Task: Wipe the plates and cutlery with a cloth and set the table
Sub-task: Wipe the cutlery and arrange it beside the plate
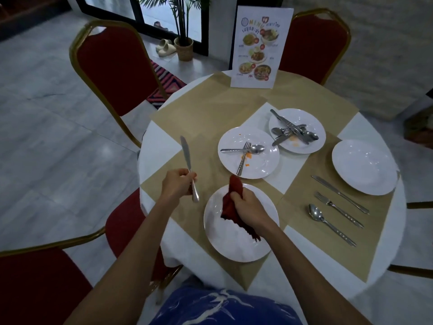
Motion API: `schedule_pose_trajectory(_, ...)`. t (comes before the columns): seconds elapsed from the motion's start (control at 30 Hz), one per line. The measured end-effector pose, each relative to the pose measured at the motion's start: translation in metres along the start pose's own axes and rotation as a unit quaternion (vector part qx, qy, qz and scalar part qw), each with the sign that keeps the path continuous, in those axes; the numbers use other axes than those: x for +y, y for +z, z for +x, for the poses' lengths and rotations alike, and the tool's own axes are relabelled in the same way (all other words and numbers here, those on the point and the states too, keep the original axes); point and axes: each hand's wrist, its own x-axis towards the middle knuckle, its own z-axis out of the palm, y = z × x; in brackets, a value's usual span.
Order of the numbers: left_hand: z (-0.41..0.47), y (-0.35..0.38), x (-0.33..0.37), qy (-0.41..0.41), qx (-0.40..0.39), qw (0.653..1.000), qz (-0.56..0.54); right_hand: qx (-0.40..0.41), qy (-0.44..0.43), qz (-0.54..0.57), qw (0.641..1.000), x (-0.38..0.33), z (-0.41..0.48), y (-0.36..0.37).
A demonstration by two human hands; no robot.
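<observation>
While the left hand [178,185] grips a table knife [188,165] by its handle, blade pointing up and away above the left edge of the round surface [154,146], the right hand [248,207] is clenched around a bunched red cloth [233,202] over the nearest white plate [234,238], which looks clean. Beyond it sits a second plate [264,165] with orange crumbs, a fork [243,158] and a spoon [243,150] lying crossed on it. Farther back, a third plate [304,118] carries a heap of mixed cutlery [291,130] (knives and spoons, the exact count hard to tell). At the right edge a fourth plate [365,167] lies bare on a tan placemat [304,207], and just beside it a knife [339,194], a fork [338,209] and a spoon [330,224] are laid out side by side. A standing menu card [261,46] rises at the far side, with red chairs [117,71] around
</observation>
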Motion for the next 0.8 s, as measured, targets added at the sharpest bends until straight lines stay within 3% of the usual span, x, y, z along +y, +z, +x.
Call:
schedule_pose_trajectory(0.1,0.012,-0.005,-0.028,-0.004,-0.039,0.989,0.140,0.056,0.025,0.047,0.997,0.004,0.011,-0.004)
schedule_pose_trajectory(0.27,0.019,0.004,-0.054,0.021,-0.084,0.960,0.267,0.097,0.038,0.080,0.991,0.002,0.017,-0.006)
schedule_pose_trajectory(0.63,0.040,0.028,-0.049,0.098,-0.101,0.930,0.340,0.121,0.054,0.081,0.988,0.011,0.018,-0.003)
schedule_pose_trajectory(0.8,0.039,0.034,-0.053,0.105,-0.088,0.932,0.337,0.129,0.067,0.075,0.987,0.015,0.021,0.003)
